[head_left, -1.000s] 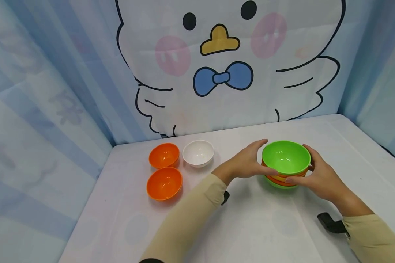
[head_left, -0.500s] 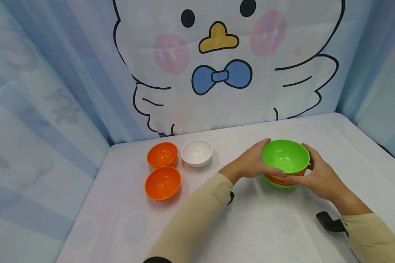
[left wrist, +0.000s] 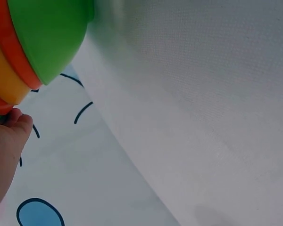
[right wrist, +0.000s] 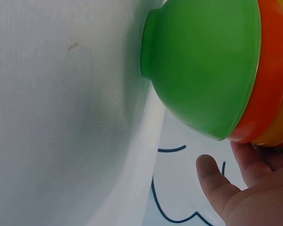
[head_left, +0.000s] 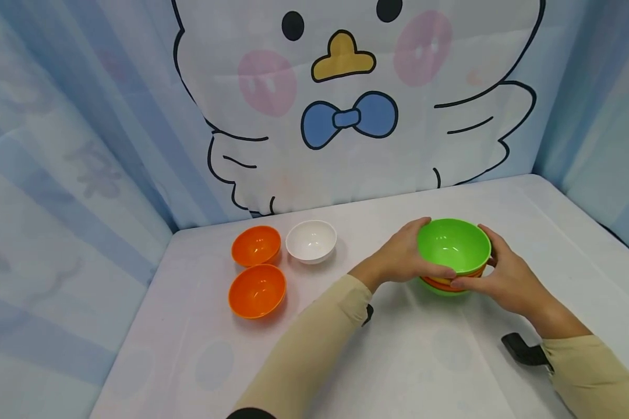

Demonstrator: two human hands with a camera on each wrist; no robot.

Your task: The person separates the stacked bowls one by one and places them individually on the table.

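Observation:
A stack of nested bowls stands on the right side of the table, a green bowl (head_left: pixel 453 247) on top. Orange and yellow rims show below it, and another green bowl (right wrist: pixel 207 66) is at the bottom. From the left, my left hand (head_left: pixel 405 255) grips the stack's upper part, thumb across the front. My right hand (head_left: pixel 511 285) holds the opposite side, its thumb meeting the left one at the front. In the left wrist view, a yellow bowl (left wrist: pixel 4 70) sits between orange ones. Whether the bottom bowl touches the table is hard to tell.
Two orange bowls (head_left: pixel 257 291) sit at the table's left, one behind the other. A white bowl (head_left: pixel 311 241) is beside the rear one. The white-covered table (head_left: pixel 398 361) ends at a cartoon-printed curtain (head_left: pixel 346 169) behind and more curtains at the sides.
The left hand has slid slightly right along the stack, bringing its thumb to the right thumb. The whole view has shifted slightly. The loose bowls stay where they were on the table.

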